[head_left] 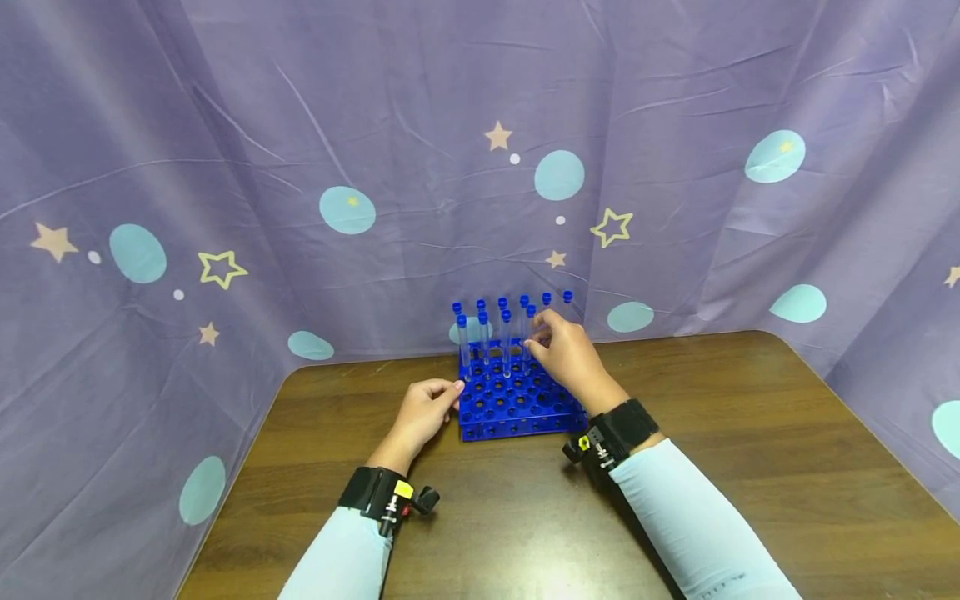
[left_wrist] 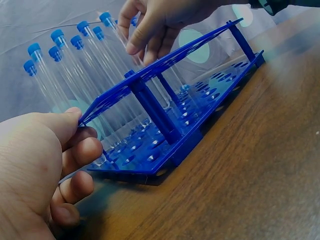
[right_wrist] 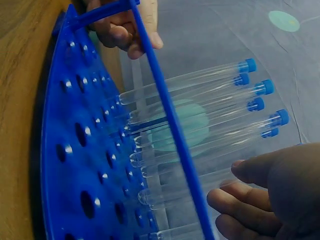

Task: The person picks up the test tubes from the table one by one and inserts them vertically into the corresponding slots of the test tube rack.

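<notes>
A blue test tube rack [head_left: 517, 427] stands on the table, with several clear capped test tubes [head_left: 507, 346] upright in its rear two rows. My left hand [head_left: 424, 414] pinches the rack's left edge between thumb and forefinger; the left wrist view shows the thumb [left_wrist: 70, 120] on the upper plate. At the front tube row's right end, my right hand [head_left: 566, 354] holds a test tube [left_wrist: 118, 34] between thumb and fingers. That tube stands in the rack, its lower end within the holes. In the right wrist view, the hand [right_wrist: 280, 190] hides its cap.
The rack's front rows of holes [head_left: 521, 401] hold no tubes. Behind the rack, a purple curtain [head_left: 420, 283] with stars and dots hangs close to the table's far edge. Brown wooden tabletop [head_left: 712, 417] extends to both sides and in front.
</notes>
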`<state>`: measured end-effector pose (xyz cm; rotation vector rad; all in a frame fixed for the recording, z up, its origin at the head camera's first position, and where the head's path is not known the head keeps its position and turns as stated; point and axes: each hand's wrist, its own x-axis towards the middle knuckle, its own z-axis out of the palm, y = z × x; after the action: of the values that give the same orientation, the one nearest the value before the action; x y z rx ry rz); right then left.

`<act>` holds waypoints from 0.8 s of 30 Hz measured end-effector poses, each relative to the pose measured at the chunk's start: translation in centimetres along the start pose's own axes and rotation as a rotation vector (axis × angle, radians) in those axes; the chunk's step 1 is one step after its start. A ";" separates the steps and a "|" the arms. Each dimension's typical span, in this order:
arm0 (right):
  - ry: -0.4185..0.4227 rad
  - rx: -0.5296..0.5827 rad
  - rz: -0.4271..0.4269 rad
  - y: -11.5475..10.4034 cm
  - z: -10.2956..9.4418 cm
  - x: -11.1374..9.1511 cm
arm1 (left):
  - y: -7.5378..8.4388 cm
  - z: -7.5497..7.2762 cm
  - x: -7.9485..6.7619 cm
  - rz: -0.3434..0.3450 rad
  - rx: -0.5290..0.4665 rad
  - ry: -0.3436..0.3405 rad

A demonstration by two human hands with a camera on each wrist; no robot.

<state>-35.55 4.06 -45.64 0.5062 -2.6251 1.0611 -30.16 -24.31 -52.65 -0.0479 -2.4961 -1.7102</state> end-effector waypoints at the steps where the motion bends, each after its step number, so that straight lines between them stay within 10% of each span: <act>1: -0.005 -0.006 0.001 0.0 0.1 0.0 | 0.1 0.0 0.0 0.002 -0.003 0.001; 24: 0.026 -0.008 -0.024 0.5 0.6 0.2 | 0.1 0.0 0.0 0.006 -0.019 0.001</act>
<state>-35.97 3.97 -46.31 0.5173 -2.5936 1.0425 -30.14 -24.27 -52.62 -0.0562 -2.4763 -1.7312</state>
